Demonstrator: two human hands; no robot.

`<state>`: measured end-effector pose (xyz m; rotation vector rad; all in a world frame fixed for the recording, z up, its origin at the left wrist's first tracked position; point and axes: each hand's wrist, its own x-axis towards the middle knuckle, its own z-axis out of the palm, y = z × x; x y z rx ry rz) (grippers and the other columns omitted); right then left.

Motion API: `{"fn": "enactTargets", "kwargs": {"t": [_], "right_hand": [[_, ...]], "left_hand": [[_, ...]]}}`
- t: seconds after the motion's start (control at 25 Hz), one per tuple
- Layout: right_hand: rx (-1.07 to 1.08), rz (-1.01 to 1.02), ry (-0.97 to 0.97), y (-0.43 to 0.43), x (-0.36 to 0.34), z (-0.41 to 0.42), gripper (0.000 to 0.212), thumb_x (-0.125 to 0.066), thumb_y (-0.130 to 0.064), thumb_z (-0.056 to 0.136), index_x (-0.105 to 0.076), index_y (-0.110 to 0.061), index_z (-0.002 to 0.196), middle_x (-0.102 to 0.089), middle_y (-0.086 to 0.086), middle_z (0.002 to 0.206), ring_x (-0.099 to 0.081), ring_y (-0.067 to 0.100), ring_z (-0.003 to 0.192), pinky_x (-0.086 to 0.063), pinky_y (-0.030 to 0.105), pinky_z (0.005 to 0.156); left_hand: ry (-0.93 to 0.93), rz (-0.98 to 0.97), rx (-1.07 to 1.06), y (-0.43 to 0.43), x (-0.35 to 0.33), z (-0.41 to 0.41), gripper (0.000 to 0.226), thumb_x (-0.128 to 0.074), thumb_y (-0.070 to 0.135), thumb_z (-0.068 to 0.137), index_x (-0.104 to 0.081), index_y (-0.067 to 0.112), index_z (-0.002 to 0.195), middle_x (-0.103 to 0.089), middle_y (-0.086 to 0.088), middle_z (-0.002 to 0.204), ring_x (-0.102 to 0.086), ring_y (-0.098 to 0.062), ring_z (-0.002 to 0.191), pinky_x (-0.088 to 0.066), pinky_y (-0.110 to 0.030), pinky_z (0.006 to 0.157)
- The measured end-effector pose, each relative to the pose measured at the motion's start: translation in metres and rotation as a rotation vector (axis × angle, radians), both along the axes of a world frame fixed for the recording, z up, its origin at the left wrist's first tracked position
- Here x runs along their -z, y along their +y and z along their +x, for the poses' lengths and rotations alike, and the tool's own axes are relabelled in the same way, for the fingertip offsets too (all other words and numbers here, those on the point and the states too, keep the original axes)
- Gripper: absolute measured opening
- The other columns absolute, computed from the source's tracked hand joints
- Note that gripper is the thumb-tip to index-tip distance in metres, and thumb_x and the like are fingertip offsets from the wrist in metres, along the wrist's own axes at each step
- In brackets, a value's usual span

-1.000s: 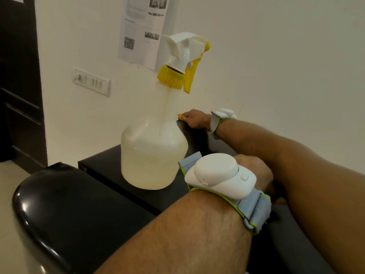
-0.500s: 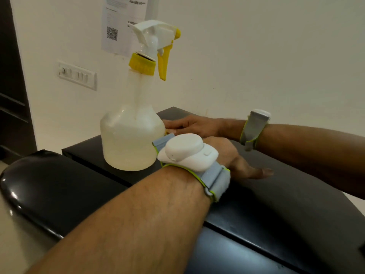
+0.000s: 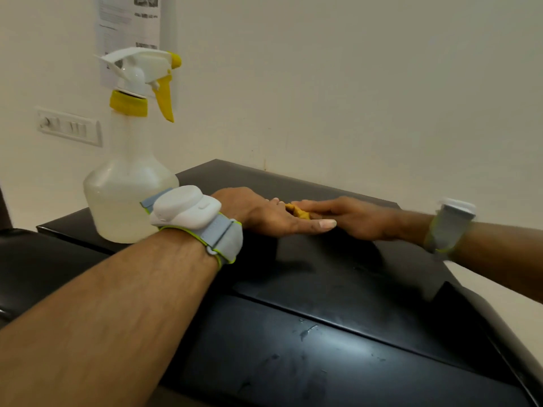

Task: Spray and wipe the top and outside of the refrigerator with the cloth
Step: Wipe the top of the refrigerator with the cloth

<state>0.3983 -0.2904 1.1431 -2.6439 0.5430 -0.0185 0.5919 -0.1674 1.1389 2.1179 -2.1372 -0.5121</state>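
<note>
Cream wall, switch panel, taped notice

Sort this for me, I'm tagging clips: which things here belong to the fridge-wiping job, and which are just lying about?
For the job:
spray bottle, upright on the refrigerator top
yellow cloth, where the left hand and right hand meet

Just there:
paper notice on the wall
switch panel, also on the wall

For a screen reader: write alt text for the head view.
On the black fridge top, the left hand and right hand meet at a yellow cloth. A spray bottle stands upright beside the left wrist.
</note>
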Motion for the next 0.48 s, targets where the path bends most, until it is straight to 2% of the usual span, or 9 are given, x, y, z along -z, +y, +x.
{"fn": "enactTargets", "kwargs": {"t": [0.08, 0.16, 0.2, 0.28, 0.36, 0.4, 0.48], "right_hand": [[-0.055, -0.081, -0.02, 0.019, 0.0, -0.026, 0.045, -0.044, -0.036, 0.1, -0.041, -0.038, 0.144, -0.038, -0.02, 0.152, -0.031, -0.006, 0.141, -0.02, 0.017, 0.118], [-0.091, -0.119, 0.01, 0.019, -0.001, -0.031, 0.048, -0.043, -0.039, 0.098, -0.044, -0.029, 0.145, -0.042, -0.017, 0.15, -0.038, -0.002, 0.138, -0.026, 0.022, 0.119], [-0.072, -0.125, 0.011, 0.015, -0.004, -0.02, 0.051, -0.042, -0.042, 0.097, -0.044, -0.027, 0.146, -0.043, -0.016, 0.15, -0.04, 0.0, 0.138, -0.027, 0.027, 0.119], [-0.01, -0.165, 0.029, 0.011, -0.009, 0.01, 0.051, -0.042, -0.044, 0.099, -0.044, -0.025, 0.146, -0.044, -0.012, 0.15, -0.042, 0.006, 0.138, -0.029, 0.035, 0.119], [-0.075, -0.127, 0.033, 0.013, 0.004, 0.007, 0.044, -0.045, -0.038, 0.102, -0.049, -0.025, 0.144, -0.052, -0.006, 0.146, -0.048, 0.012, 0.134, -0.033, 0.039, 0.117], [-0.143, -0.133, 0.0, 0.021, 0.011, -0.004, 0.042, -0.044, -0.035, 0.103, -0.049, -0.026, 0.144, -0.052, -0.006, 0.145, -0.048, 0.012, 0.134, -0.032, 0.036, 0.117], [-0.241, -0.099, -0.023, 0.045, 0.014, -0.036, 0.044, -0.043, -0.027, 0.104, -0.042, -0.024, 0.148, -0.043, -0.009, 0.152, -0.036, 0.009, 0.143, -0.024, 0.027, 0.121]], "left_hand": [[-0.018, 0.132, -0.056, 0.009, -0.013, -0.008, 0.156, -0.017, 0.109, 0.035, -0.005, 0.012, 0.156, 0.0, -0.01, 0.165, -0.001, -0.027, 0.153, -0.004, -0.05, 0.123], [-0.05, 0.177, -0.11, 0.012, -0.021, -0.011, 0.162, -0.008, 0.109, 0.024, 0.003, 0.016, 0.156, 0.007, -0.003, 0.166, 0.005, -0.021, 0.153, 0.0, -0.051, 0.123], [-0.04, 0.176, -0.116, 0.012, -0.022, -0.011, 0.157, -0.006, 0.109, 0.025, 0.005, 0.022, 0.156, 0.008, 0.0, 0.165, 0.007, -0.018, 0.152, 0.002, -0.052, 0.123], [0.058, 0.134, -0.111, 0.015, -0.021, -0.016, 0.132, -0.005, 0.106, 0.037, 0.004, 0.041, 0.153, 0.007, 0.006, 0.165, 0.011, -0.014, 0.151, 0.007, -0.052, 0.121], [0.155, 0.099, -0.159, 0.016, -0.022, -0.018, 0.11, -0.007, 0.099, 0.053, -0.001, 0.05, 0.15, 0.004, 0.011, 0.165, 0.012, -0.013, 0.151, 0.011, -0.052, 0.12], [0.175, 0.101, -0.201, 0.016, -0.022, -0.016, 0.109, -0.007, 0.097, 0.055, -0.003, 0.046, 0.152, 0.004, 0.013, 0.164, 0.011, -0.013, 0.151, 0.01, -0.052, 0.121], [0.167, 0.112, -0.235, 0.016, -0.019, -0.012, 0.123, -0.009, 0.104, 0.048, -0.006, 0.041, 0.154, 0.002, 0.014, 0.164, 0.005, -0.015, 0.152, 0.005, -0.052, 0.122]]}}
